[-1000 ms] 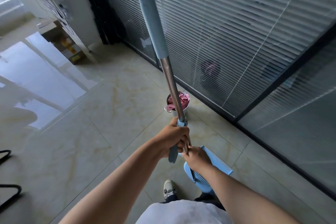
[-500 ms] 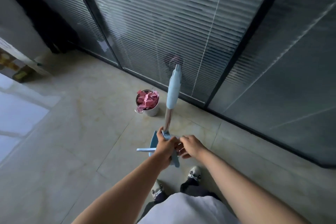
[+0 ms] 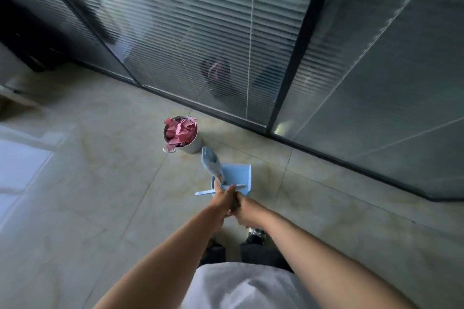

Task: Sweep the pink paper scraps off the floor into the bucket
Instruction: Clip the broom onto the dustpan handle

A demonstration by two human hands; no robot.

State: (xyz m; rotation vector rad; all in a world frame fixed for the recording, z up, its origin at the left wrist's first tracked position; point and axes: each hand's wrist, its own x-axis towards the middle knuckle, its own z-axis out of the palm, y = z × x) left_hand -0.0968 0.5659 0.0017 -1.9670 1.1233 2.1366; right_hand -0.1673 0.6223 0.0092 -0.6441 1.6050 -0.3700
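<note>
A small metal bucket (image 3: 193, 144) stands on the tiled floor near the glass wall, heaped with pink paper scraps (image 3: 180, 130); one scrap hangs over its near rim. Just this side of it lies the blue dustpan (image 3: 237, 175). The blue broom handle (image 3: 210, 162) points almost straight up at the camera, foreshortened. My left hand (image 3: 222, 199) grips the handle low down. My right hand (image 3: 247, 208) is pressed against it from the right, fingers curled on the same handle. I see no loose scraps on the floor.
A glass partition (image 3: 226, 32) with blinds and dark frames runs diagonally behind the bucket. Beige floor tiles (image 3: 100, 183) spread out to the left. My shoes (image 3: 256, 233) and dark trousers show below my hands. Dark furniture (image 3: 22, 40) stands at the far left.
The long handle has swung from leaning far away to standing almost end-on toward the camera. The view has turned right and both hands sit lower, over the dustpan.
</note>
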